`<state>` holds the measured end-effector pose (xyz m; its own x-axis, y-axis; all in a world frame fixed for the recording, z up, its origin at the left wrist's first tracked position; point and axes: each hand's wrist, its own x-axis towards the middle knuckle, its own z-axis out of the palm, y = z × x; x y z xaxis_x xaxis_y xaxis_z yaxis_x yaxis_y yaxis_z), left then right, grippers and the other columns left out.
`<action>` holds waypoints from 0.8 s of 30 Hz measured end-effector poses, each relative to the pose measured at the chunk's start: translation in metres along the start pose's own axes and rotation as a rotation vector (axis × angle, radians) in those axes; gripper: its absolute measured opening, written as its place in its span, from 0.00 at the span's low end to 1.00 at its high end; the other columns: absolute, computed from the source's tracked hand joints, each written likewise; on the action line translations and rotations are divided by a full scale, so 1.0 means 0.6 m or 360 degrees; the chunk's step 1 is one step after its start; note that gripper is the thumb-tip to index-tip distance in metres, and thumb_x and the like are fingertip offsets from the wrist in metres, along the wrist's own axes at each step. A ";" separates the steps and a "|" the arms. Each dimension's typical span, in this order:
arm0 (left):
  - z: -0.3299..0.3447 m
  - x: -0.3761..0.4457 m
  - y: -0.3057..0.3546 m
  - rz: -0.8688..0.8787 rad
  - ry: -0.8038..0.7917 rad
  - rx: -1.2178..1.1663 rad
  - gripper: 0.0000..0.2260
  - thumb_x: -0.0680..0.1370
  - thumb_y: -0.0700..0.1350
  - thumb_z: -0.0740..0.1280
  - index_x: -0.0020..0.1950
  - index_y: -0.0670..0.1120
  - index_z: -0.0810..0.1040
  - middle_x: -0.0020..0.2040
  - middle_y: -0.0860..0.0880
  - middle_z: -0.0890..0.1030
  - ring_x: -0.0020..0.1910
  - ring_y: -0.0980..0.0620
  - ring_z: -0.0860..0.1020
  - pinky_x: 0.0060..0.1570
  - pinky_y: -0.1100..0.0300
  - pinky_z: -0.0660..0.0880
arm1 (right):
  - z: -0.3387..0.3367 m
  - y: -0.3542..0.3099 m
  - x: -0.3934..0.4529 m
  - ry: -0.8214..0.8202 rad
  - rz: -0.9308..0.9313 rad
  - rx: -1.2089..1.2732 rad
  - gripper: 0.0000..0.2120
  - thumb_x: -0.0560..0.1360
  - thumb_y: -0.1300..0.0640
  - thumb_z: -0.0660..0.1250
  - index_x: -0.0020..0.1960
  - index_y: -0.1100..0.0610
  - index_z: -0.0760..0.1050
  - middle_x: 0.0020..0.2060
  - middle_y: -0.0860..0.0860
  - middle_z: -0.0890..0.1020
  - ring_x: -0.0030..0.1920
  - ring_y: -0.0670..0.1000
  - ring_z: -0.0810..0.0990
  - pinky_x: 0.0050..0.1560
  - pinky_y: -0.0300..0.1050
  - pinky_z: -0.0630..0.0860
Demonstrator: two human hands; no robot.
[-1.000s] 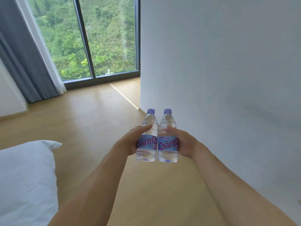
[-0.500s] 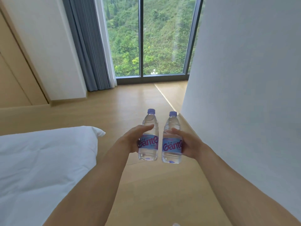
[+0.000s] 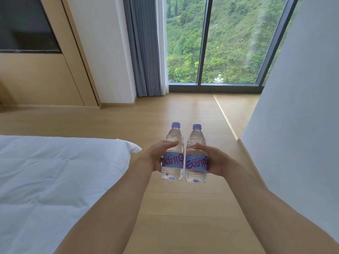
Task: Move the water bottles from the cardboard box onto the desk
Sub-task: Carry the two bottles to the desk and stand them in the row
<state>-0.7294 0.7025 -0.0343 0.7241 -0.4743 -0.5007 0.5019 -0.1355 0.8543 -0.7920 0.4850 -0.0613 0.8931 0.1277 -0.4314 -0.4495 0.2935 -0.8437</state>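
You hold two water bottles in the air in front of you, above the wooden floor [image 3: 183,208]. The left bottle [image 3: 172,153] and the right bottle [image 3: 196,154] stand upright side by side, their labels nearly touching, each with a purple cap, clear water inside and a pale blue label with pink lettering. Your left hand [image 3: 156,156] wraps round the left bottle at label height, thumb lying across its upper body. Your right hand [image 3: 216,160] wraps round the right bottle in the same way, thumb across the front above the label. Both forearms reach in from the near edge. To your left lies a bed with a white duvet [image 3: 55,180]. To your right rises a white wall [image 3: 293,125]. Far ahead, a floor-to-ceiling window [image 3: 220,43] shows green hillside, with a grey curtain [image 3: 143,48] at its left and wood panelling [image 3: 36,79] further left.
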 end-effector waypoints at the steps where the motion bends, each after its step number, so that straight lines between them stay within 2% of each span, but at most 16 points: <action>1: 0.008 0.014 0.009 -0.0001 0.0009 -0.0014 0.11 0.73 0.56 0.74 0.53 0.55 0.80 0.39 0.47 0.87 0.41 0.46 0.86 0.46 0.41 0.83 | -0.012 -0.013 0.012 -0.0036 0.0012 -0.0008 0.27 0.78 0.46 0.69 0.72 0.59 0.72 0.64 0.62 0.80 0.60 0.61 0.81 0.65 0.60 0.76; 4: 0.023 0.056 0.030 -0.0009 0.0058 -0.0052 0.13 0.71 0.57 0.75 0.53 0.56 0.81 0.43 0.45 0.86 0.43 0.44 0.86 0.48 0.39 0.82 | -0.043 -0.047 0.046 -0.0116 0.0034 -0.0050 0.25 0.79 0.46 0.69 0.70 0.58 0.73 0.59 0.61 0.82 0.55 0.59 0.84 0.55 0.56 0.81; 10: 0.029 0.114 0.061 -0.0146 0.0133 -0.0130 0.20 0.75 0.58 0.72 0.64 0.53 0.76 0.56 0.41 0.82 0.54 0.41 0.84 0.51 0.40 0.81 | -0.075 -0.087 0.115 -0.0178 0.0070 -0.0081 0.25 0.76 0.44 0.71 0.67 0.58 0.75 0.59 0.61 0.83 0.56 0.60 0.83 0.56 0.56 0.81; 14: 0.011 0.151 0.083 -0.0192 0.0152 -0.0208 0.22 0.77 0.58 0.69 0.68 0.51 0.73 0.57 0.40 0.81 0.51 0.41 0.83 0.43 0.46 0.82 | -0.076 -0.113 0.170 -0.0193 0.0091 -0.0107 0.29 0.76 0.43 0.71 0.69 0.60 0.74 0.61 0.62 0.82 0.58 0.61 0.83 0.56 0.56 0.80; 21: -0.072 0.262 0.135 -0.0224 0.0168 -0.0392 0.24 0.77 0.59 0.70 0.69 0.49 0.74 0.64 0.38 0.80 0.59 0.38 0.82 0.55 0.41 0.80 | -0.061 -0.173 0.310 -0.0223 0.0099 -0.0144 0.31 0.76 0.44 0.70 0.72 0.62 0.72 0.63 0.62 0.81 0.60 0.62 0.81 0.56 0.56 0.80; 24: -0.128 0.325 0.174 -0.0214 0.0207 -0.0407 0.24 0.74 0.58 0.73 0.66 0.49 0.76 0.59 0.40 0.82 0.53 0.39 0.84 0.50 0.42 0.82 | -0.050 -0.211 0.391 -0.0247 0.0099 -0.0160 0.32 0.75 0.44 0.71 0.72 0.61 0.72 0.63 0.62 0.80 0.61 0.62 0.81 0.57 0.57 0.80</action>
<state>-0.4992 0.6626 -0.0535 0.6895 -0.3493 -0.6345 0.6880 0.0417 0.7245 -0.5260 0.4495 -0.0655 0.8522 0.2897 -0.4358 -0.4966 0.1856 -0.8479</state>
